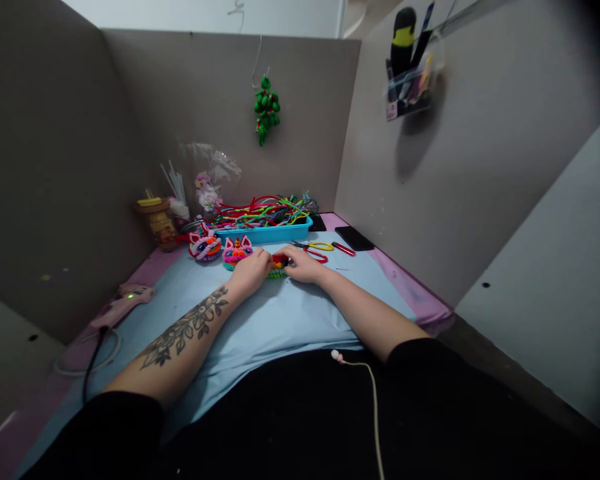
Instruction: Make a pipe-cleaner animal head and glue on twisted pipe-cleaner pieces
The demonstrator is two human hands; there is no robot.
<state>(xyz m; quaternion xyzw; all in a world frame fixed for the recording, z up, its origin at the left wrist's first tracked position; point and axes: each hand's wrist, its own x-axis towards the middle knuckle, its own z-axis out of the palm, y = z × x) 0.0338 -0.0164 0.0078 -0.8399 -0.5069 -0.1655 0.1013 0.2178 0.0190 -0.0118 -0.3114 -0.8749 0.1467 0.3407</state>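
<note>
Both hands meet at a small multicoloured pipe-cleaner figure (278, 268), with red, orange and green fuzzy rows, on the blue cloth. My left hand (253, 270) pinches its left side with fingers closed. My right hand (303, 265) curls round its right side, thumb and fingers closed on it. The hands hide much of the figure. Just left of them stands a pipe-cleaner unicorn head (237, 251) with pink ears and an orange horn. A second such head (205, 245) lies further left, tilted.
A blue tray (265, 233) of loose pipe cleaners stands behind the hands. Pliers with yellow and red handles (320, 248) and a black phone (354, 239) lie to the right. A pink glue gun (125, 303) with a cord is at the left. Grey partitions enclose the table.
</note>
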